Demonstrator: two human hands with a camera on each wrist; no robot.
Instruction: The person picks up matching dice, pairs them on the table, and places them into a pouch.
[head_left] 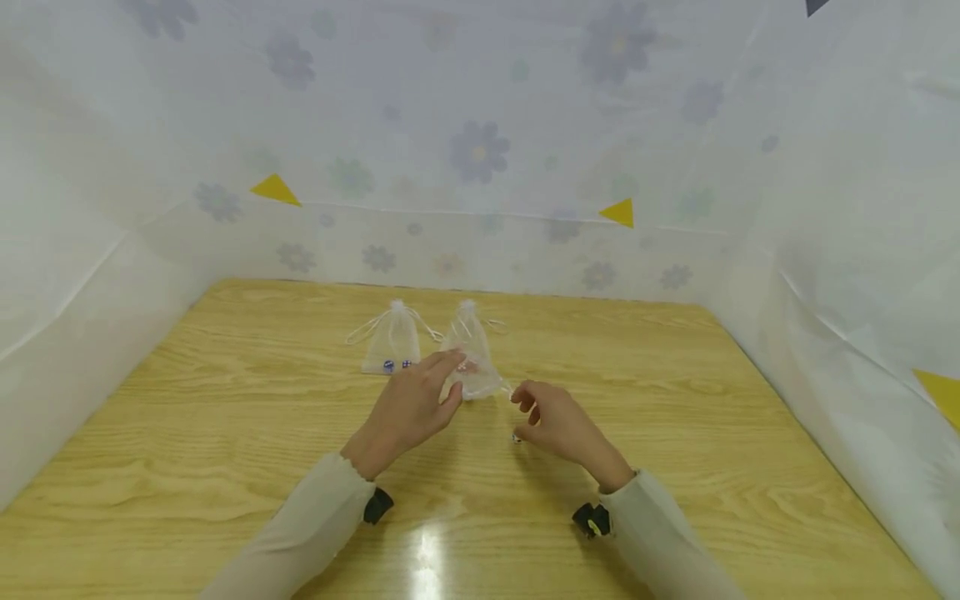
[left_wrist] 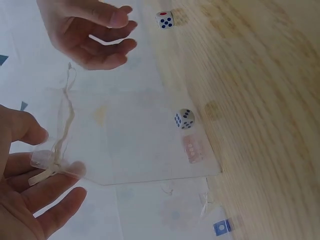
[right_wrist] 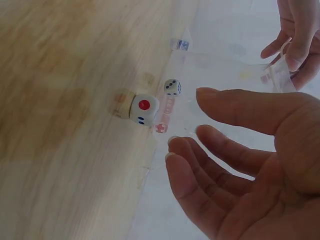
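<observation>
My left hand [head_left: 411, 408] pinches the top edge of a sheer white drawstring bag [left_wrist: 135, 145] between thumb and fingers, near its cord [left_wrist: 67, 120]. A white die with blue pips [left_wrist: 184, 119] shows at the bag's bottom, beside a red die [left_wrist: 192, 149] seen hazily through mesh. My right hand [head_left: 558, 423] hovers to the right of the bag, fingers loosely bent and holding nothing. Below its fingertips, a white die with a red pip [right_wrist: 144, 109] lies on the table in front of the bag.
A second sheer bag [head_left: 393, 337] with blue dice [head_left: 388, 366] stands at the back left. Beside it is another tied bag [head_left: 467, 321], partly covered by the held one. White flowered sheeting [head_left: 480, 108] closes in the wooden table [head_left: 225, 417] at the back and sides.
</observation>
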